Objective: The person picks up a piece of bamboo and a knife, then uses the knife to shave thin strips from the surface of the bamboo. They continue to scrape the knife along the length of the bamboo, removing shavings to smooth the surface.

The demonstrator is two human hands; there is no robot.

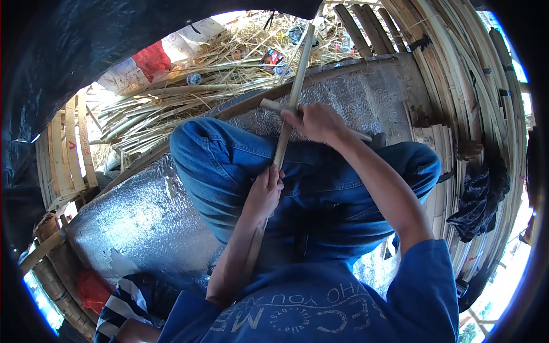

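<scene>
A long, pale bamboo strip [298, 80] runs from the top of the view down across my lap and under my left forearm. My left hand [265, 191] is closed around it, above my crossed legs. Higher up, my right hand [320, 122] is closed on a short rod-shaped tool [271, 104] that lies across the strip. One end of the tool sticks out to the left of the strip, and the other shows below my right wrist. Whether it has a blade is hidden by my hand.
Beneath me lies a silvery foil mat [131, 214]. Cut bamboo strips [143, 117] and straw [251, 43] are piled ahead. Bundled bamboo slats [457, 74] stand at right, with a dark cloth [474, 206] hanging there. A wooden crate [68, 148] is at left.
</scene>
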